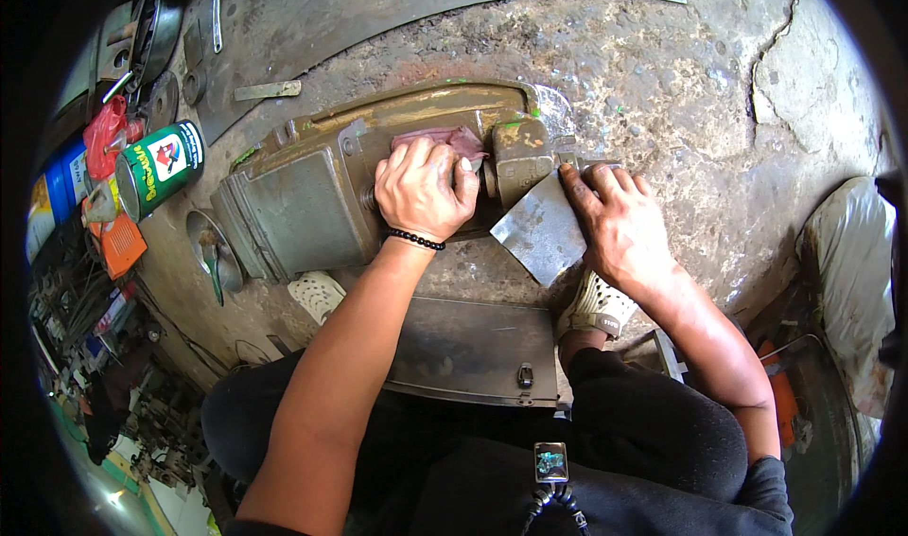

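A heavy olive-brown metal casting (pixel 295 200), vise-like in shape with worn paint, lies on the floor in front of me. My left hand (pixel 426 189) is closed in a fist over its middle, pressing a crumpled pinkish-red cloth (pixel 463 141) against it. My right hand (pixel 624 219) rests at the casting's right end beside a squarish block (pixel 521 155). It grips the edge of a thin, stained grey sheet (pixel 537 231), which slants down in front of the block. Its fingertips reach the casting's end; what lies under the palm is hidden.
At left stand a green can (pixel 163 169), a red plastic bag (pixel 106 137), an orange tool (pixel 120 245) and a metal bowl with a brush (pixel 214 252). A wrench (pixel 218 14) and a large metal sheet (pixel 397 11) lie beyond. A dark metal panel (pixel 473 347) sits between my feet.
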The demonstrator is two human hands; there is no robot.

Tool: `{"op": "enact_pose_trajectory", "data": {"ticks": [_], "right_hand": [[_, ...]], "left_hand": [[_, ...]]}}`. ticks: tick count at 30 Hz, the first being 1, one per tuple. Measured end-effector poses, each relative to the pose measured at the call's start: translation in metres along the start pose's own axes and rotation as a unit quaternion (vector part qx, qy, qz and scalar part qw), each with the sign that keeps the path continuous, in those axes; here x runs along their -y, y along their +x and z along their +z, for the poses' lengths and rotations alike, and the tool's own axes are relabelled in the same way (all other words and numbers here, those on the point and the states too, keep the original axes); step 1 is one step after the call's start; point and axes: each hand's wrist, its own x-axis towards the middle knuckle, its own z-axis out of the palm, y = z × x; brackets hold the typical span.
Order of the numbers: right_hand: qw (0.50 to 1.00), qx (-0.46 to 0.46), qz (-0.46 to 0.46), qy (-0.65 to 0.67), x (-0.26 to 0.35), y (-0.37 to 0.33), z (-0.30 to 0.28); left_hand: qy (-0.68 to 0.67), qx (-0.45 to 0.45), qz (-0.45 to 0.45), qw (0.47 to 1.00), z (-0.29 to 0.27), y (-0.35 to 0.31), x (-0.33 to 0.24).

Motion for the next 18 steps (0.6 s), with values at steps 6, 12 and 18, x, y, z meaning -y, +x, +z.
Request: {"op": "enact_pose_trajectory", "data": {"ticks": [6, 12, 18], "right_hand": [[1.0, 0.028, -0.004, -0.008, 0.0053, 0.0044, -0.0103], [0.999, 0.043, 0.002, -0.005, 0.0058, 0.0044, -0.0123], [0.998, 0.059, 0.004, -0.001, 0.0002, 0.0068, -0.0052]], "left_hand": [[-0.001, 0.001, 0.003, 1.0, 0.0006, -0.0013, 0.0012], [0.001, 0.002, 0.006, 1.0, 0.0003, -0.0006, 0.0011], [0.011, -0.002, 0.011, 1.0, 0.0, 0.0004, 0.0002]]}}
